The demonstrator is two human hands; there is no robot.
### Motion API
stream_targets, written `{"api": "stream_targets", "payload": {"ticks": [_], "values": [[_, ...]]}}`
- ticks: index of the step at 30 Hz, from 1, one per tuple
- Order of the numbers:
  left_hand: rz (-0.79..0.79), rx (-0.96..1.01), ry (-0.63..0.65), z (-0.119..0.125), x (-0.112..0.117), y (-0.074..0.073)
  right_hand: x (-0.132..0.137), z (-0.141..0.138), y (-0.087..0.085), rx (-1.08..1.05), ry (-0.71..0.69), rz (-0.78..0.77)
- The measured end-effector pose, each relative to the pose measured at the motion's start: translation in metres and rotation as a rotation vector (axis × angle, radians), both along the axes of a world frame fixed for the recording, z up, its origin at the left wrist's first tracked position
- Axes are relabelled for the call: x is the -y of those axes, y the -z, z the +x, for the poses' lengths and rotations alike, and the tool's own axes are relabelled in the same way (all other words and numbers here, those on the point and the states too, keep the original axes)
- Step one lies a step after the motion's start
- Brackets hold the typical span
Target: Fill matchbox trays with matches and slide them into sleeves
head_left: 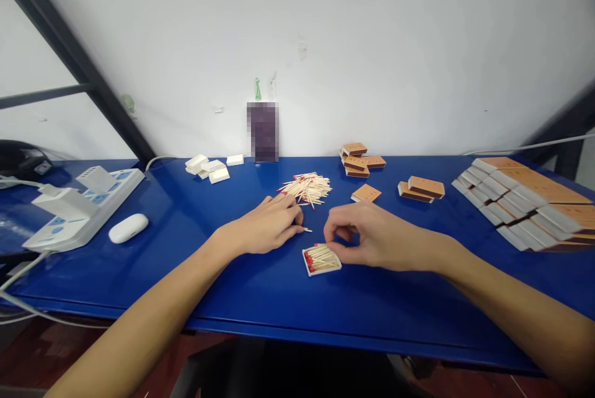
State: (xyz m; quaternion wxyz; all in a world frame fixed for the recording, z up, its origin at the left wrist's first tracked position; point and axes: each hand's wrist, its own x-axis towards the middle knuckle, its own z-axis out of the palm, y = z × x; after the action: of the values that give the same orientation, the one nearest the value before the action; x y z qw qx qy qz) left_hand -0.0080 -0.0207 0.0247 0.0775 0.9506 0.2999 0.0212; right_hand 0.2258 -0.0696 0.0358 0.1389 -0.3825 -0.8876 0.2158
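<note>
A small white matchbox tray lies on the blue table, filled with red-headed matchsticks. Right above its far right corner, my right hand pinches thumb and forefinger together on a matchstick, whose red head shows at the tray's far edge. To the left, my left hand rests low over the table with curled fingers. The pale end of another matchstick sticks out by its thumb and fingertips. Just beyond that hand is a loose pile of matchsticks; the knuckles hide its near left side.
Several white trays lie at the back left. Orange matchboxes stand in a heap, singly, as a pair and in a large stack at right. A power strip and white earbud case sit left.
</note>
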Motion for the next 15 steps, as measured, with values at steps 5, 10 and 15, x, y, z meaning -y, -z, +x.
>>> {"api": "stream_targets", "payload": {"ticks": [5, 10, 15], "values": [[0.274, -0.112, 0.026, 0.003, 0.000, 0.001, 0.007, -0.004, -0.001, 0.029, -0.018, -0.020], [0.299, -0.161, 0.033, 0.004, 0.001, -0.004, 0.007, -0.003, 0.001, 0.073, -0.060, -0.042], [0.234, -0.149, -0.036, -0.001, -0.001, -0.005, 0.003, -0.006, 0.009, 0.097, -0.017, -0.007]]}}
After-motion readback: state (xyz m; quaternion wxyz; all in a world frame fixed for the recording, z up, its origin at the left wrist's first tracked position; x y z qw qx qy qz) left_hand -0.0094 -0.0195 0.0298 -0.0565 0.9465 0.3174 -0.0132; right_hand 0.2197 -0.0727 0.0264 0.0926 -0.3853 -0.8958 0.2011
